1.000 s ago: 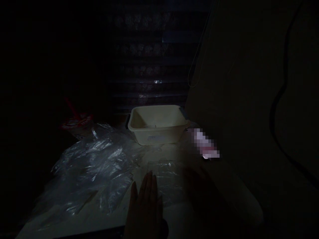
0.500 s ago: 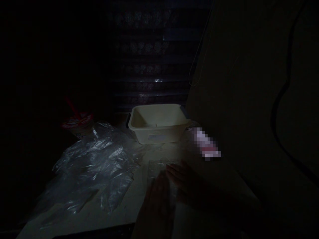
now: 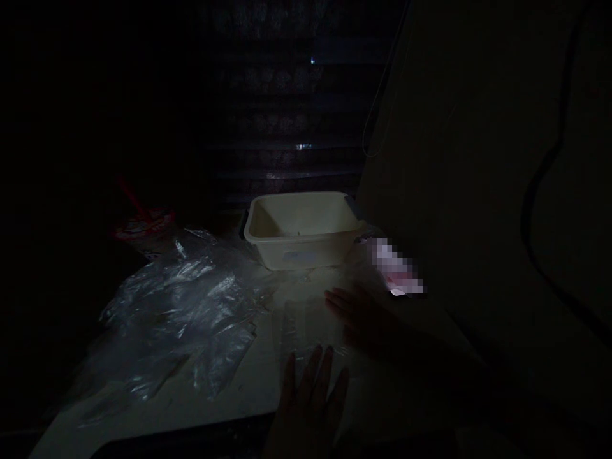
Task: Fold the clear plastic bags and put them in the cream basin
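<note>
Clear plastic film (image 3: 299,326) lay flat on the pale table (image 3: 248,390), nearer than the cream basin (image 3: 272,255). The left hand (image 3: 312,400), fingers spread, gripped nothing at its near end; the right hand (image 3: 362,319), apparently unclenched in the gloom, was by its right side. Uneven dragging could have creased the film.

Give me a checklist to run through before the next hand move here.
1. Left hand open, fingers spread: ok.
2. Right hand open, nothing visibly gripped: ok.
3. Clear plastic piece spread out in front of the left hand: ok.
4. Crumpled plastic pile apart from both hands: ok.
5. Cream tub upright beyond the hands: ok.
6. Right palm's contact with the plastic piece: cannot tell, too dark.
</note>
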Motion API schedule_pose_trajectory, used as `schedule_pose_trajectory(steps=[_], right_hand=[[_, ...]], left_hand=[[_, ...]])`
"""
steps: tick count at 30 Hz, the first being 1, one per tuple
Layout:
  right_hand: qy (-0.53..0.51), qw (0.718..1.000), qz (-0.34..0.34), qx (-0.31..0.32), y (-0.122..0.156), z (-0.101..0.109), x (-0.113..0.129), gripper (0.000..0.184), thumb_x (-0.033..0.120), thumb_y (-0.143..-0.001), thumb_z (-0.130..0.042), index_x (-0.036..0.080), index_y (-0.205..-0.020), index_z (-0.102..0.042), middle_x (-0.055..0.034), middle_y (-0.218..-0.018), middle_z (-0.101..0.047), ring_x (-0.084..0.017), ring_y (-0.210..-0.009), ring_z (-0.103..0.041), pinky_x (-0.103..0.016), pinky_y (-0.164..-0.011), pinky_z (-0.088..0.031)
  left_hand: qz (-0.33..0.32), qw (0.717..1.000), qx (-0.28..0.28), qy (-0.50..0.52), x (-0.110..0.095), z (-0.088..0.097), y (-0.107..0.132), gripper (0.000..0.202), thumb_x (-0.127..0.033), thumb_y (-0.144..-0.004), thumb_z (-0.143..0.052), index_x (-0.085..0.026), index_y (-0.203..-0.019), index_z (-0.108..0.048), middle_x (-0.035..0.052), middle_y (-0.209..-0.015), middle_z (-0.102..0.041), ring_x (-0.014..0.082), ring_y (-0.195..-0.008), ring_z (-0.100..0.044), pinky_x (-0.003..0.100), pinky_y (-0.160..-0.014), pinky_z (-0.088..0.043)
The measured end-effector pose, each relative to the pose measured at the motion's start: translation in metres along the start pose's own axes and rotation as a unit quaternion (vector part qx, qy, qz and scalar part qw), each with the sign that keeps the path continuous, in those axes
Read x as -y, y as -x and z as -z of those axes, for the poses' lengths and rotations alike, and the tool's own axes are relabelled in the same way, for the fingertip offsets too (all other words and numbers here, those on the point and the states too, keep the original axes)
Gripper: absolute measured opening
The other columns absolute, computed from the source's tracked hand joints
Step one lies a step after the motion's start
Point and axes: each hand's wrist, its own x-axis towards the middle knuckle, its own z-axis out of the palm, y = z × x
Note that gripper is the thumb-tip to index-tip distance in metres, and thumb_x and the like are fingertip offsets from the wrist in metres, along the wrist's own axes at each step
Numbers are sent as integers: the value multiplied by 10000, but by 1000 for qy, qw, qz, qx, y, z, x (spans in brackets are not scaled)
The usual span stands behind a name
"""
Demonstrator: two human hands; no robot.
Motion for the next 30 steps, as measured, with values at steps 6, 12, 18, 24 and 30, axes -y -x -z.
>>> schedule_pose_trajectory(steps=[6,12,18,24,30], right_hand=[[49,998,-39,-29,-4,-5,-16,471,351,-820,-257,115,-1224,-308,-95,-1282,-305,-216,-1173,-237,-462,-943,-129],[51,994,-56,-81,6,-1,6,502,363,-827,-240,86,-1244,-259,-114,-1308,-241,-195,-1202,-172,-395,-945,-203],[65,995,-14,-69,29,-13,48,513,375,-807,-302,107,-1243,-266,-98,-1320,-217,-244,-1208,-126,-441,-942,-202],[157,979,7,-127,36,-42,45,403,223,-820,-268,136,-1210,-325,-89,-1273,-324,-230,-1183,-202,-462,-875,-273],[171,978,16,-121,36,-46,44,405,221,-823,-258,130,-1212,-317,-89,-1280,-311,-237,-1188,-182,-501,-884,-230]], left_hand=[[0,999,35,24,-2,0,3,572,-557,-768,-243,-257,-1255,-222,122,-1227,-383,298,-1121,-300,510,-880,-64],[1,998,45,36,-1,0,4,579,-530,-775,-263,-248,-1272,-168,135,-1258,-331,305,-1149,-248,518,-861,-127],[9,997,54,58,-2,2,4,585,-522,-773,-284,-265,-1277,-136,145,-1255,-331,320,-1149,-250,532,-848,-168],[17,995,70,65,-2,7,2,546,-498,-788,-285,-292,-1271,-138,152,-1259,-320,326,-1145,-268,543,-829,-210],[15,995,77,69,1,14,0,565,-452,-798,-306,-191,-1278,-161,146,-1281,-285,307,-1170,-224,515,-867,-224]])
